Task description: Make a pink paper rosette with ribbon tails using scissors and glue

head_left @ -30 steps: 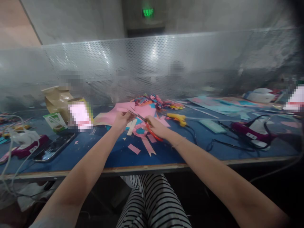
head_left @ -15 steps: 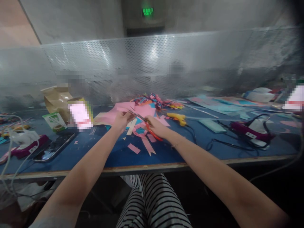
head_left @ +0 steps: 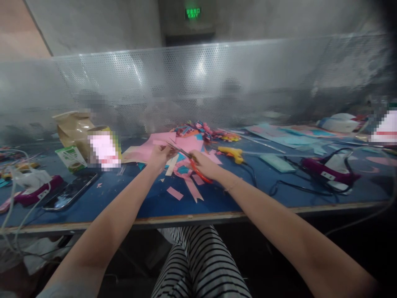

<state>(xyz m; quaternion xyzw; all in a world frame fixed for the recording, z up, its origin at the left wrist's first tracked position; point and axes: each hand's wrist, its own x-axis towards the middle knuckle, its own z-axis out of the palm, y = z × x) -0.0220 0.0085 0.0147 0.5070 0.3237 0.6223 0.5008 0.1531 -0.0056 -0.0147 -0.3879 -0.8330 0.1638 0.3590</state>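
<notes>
My right hand is closed around the red handles of a pair of scissors, whose blades point up and left. Their tips reach my left hand, which pinches a small piece of pink paper. Behind both hands lie large pink sheets and a cream sheet. Below the scissors a pink paper ribbon shape with notched tails rests on the table, close to a small pink rectangle.
A yellow glue gun with a black cord lies right of my hands. Colourful paper pieces are heaped behind. A phone, a green-and-white packet and a purple power strip sit left; another purple strip is right.
Hardly anything differs. Both hands, the scissors and the pink paper stay in nearly the same place, with only a slight shift of the view.
</notes>
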